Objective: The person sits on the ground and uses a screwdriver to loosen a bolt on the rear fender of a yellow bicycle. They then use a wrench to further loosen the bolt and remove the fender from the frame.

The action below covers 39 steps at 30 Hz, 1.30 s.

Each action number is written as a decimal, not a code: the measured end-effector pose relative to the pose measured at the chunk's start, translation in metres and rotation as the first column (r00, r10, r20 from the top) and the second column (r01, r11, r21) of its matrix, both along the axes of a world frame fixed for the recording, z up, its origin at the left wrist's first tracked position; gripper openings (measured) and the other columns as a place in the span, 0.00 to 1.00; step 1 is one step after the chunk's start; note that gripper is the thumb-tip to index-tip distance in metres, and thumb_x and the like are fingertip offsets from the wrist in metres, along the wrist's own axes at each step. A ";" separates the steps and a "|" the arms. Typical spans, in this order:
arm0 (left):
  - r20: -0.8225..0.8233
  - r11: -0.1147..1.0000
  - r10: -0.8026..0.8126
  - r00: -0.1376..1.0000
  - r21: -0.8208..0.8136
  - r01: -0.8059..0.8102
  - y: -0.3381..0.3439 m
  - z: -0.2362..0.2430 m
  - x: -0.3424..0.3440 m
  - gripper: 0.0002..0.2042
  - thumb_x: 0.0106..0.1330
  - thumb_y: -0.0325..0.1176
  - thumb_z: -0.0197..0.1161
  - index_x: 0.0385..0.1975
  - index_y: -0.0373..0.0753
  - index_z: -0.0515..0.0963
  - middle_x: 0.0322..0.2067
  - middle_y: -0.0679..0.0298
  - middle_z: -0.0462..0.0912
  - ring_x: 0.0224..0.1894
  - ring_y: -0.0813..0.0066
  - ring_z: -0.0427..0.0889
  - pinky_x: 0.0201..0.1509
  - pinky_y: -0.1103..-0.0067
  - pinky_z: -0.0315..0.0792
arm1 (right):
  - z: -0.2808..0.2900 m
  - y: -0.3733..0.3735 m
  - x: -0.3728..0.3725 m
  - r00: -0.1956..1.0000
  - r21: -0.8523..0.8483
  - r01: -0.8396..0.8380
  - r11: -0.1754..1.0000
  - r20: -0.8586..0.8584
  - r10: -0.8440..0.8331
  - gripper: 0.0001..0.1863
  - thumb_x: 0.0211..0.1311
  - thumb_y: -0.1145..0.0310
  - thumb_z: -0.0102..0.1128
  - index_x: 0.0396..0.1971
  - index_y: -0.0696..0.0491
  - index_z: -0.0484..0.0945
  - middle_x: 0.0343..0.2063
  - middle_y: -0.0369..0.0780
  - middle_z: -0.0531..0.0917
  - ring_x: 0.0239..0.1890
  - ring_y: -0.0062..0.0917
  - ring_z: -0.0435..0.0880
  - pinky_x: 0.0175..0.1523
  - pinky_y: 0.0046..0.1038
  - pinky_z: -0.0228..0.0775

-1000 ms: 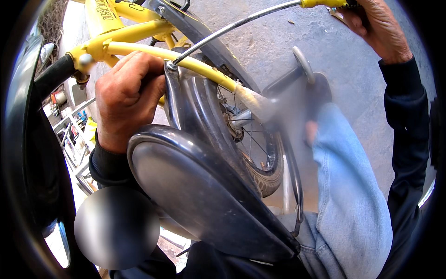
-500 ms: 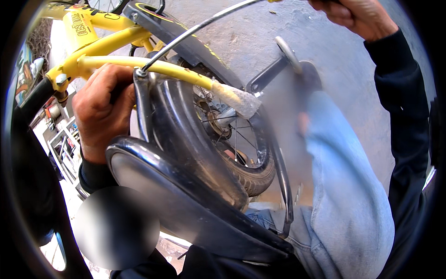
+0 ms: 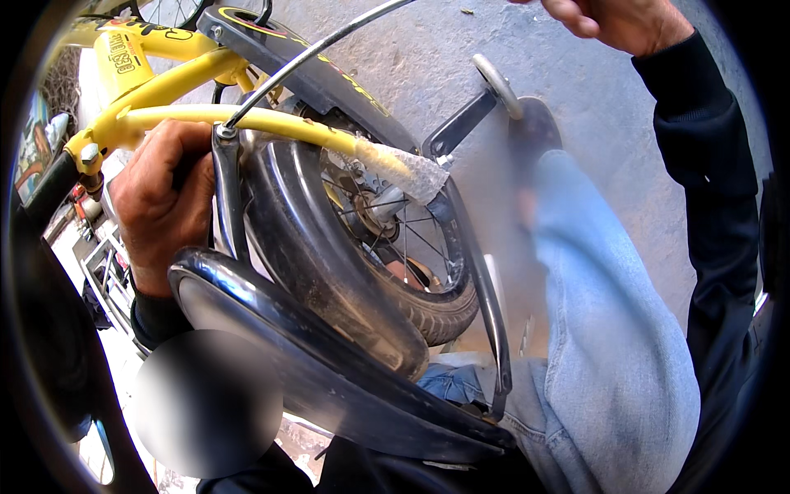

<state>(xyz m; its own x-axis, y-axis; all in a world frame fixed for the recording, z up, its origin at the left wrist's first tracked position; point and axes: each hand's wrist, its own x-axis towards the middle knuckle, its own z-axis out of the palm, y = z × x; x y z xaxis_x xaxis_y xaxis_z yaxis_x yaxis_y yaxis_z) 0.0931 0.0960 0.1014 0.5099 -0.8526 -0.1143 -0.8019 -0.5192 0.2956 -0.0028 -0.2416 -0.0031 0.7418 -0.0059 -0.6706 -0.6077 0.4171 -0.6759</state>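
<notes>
Small yellow bicycle [image 3: 173,90] lies tipped up across the person's lap, rear wheel [image 3: 362,272] toward the camera, black mudguard [image 3: 329,370] arching over the tyre in the foreground.

Left hand [image 3: 160,206]: fingers curled closed around the dark stay [image 3: 229,206] at the point where it meets the yellow frame tube [image 3: 271,123]. Firm wrap; thumb side faces the camera, fingertips hidden behind the stay.

Right hand [image 3: 617,20]: at the top edge of the view, partly cut off. Fingers look bent around the far end of the thin chrome rod [image 3: 313,58], but the contact point is out of frame, so I cannot tell whether the grip is closed on it.

Chrome rod: long axis runs diagonally, from the bolt just above the left hand up and to the right toward the right hand. Its lower end is touching or nearly touching the left-hand fingers; the left hand is clearly the nearer 1 to that joint.

Other items: 1 small white training wheel [image 3: 498,82] on a black bracket [image 3: 457,123], upper centre, well apart from both hands. Clear wrapping on the end of the yellow tube near the hub. Blue-jeaned leg [image 3: 617,329] to the right; grey concrete floor [image 3: 592,123] beyond.
</notes>
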 end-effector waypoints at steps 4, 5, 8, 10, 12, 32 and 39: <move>0.000 1.000 0.019 1.000 0.002 -0.019 0.000 0.003 -0.001 0.07 0.54 0.16 0.63 0.31 0.32 0.77 0.26 0.60 0.79 0.28 0.69 0.79 0.35 0.79 0.72 | -0.005 -0.003 0.005 0.999 -0.141 -0.011 0.990 -0.054 0.003 0.24 0.65 0.50 0.61 0.21 0.57 0.80 0.12 0.38 0.78 0.05 0.13 0.65 0.09 0.13 0.52; -0.020 1.000 0.013 1.000 -0.017 -0.013 -0.002 0.000 -0.001 0.07 0.54 0.16 0.63 0.31 0.32 0.77 0.26 0.60 0.79 0.28 0.69 0.79 0.35 0.79 0.72 | -0.002 -0.009 0.002 1.000 -0.109 -0.011 0.994 -0.010 0.010 0.21 0.64 0.53 0.63 0.20 0.56 0.80 0.12 0.36 0.76 0.06 0.13 0.63 0.10 0.15 0.50; -0.018 1.000 -0.001 1.000 0.003 0.001 -0.003 0.000 0.000 0.07 0.54 0.16 0.63 0.31 0.33 0.77 0.26 0.60 0.79 0.28 0.69 0.79 0.35 0.79 0.72 | -0.009 -0.005 0.004 0.981 -0.156 0.105 0.982 0.178 -0.077 0.16 0.63 0.58 0.65 0.23 0.55 0.80 0.14 0.35 0.76 0.09 0.12 0.65 0.13 0.15 0.53; -0.008 1.000 -0.005 1.000 0.012 0.005 -0.002 0.002 0.001 0.07 0.54 0.16 0.63 0.31 0.33 0.77 0.26 0.60 0.79 0.28 0.69 0.79 0.35 0.79 0.72 | -0.010 -0.008 0.003 0.927 -0.158 0.099 0.982 0.373 -0.033 0.12 0.63 0.61 0.65 0.28 0.55 0.80 0.18 0.36 0.78 0.13 0.13 0.70 0.17 0.15 0.60; -0.003 1.000 -0.006 1.000 0.019 0.006 -0.001 0.003 0.001 0.07 0.53 0.16 0.63 0.31 0.33 0.77 0.26 0.60 0.79 0.28 0.68 0.79 0.35 0.79 0.72 | -0.005 -0.007 0.004 0.879 -0.122 0.114 0.986 0.475 -0.043 0.10 0.64 0.63 0.64 0.32 0.54 0.79 0.22 0.36 0.80 0.17 0.14 0.74 0.21 0.15 0.67; -0.004 1.000 -0.001 1.000 -0.029 0.001 -0.005 0.000 -0.001 0.07 0.52 0.15 0.64 0.29 0.33 0.76 0.24 0.59 0.77 0.26 0.67 0.79 0.31 0.78 0.72 | 0.008 0.014 -0.010 0.899 -0.226 0.221 0.949 0.425 -0.108 0.13 0.67 0.59 0.61 0.37 0.54 0.76 0.26 0.37 0.80 0.16 0.11 0.72 0.19 0.12 0.62; 0.006 1.000 0.000 1.000 -0.021 0.000 -0.002 0.000 -0.001 0.07 0.52 0.16 0.65 0.29 0.33 0.76 0.24 0.59 0.78 0.26 0.67 0.79 0.32 0.78 0.72 | 0.011 0.007 -0.010 0.978 -0.181 0.033 0.983 0.208 0.005 0.16 0.68 0.56 0.59 0.33 0.56 0.78 0.22 0.39 0.80 0.13 0.12 0.70 0.17 0.12 0.63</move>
<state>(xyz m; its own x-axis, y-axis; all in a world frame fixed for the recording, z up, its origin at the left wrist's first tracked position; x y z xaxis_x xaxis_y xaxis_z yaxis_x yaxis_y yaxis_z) 0.0920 0.0938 0.1016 0.5108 -0.8547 -0.0929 -0.8035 -0.5131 0.3018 -0.0132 -0.2347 0.0082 0.8629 -0.1252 -0.4896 -0.4420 0.2826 -0.8513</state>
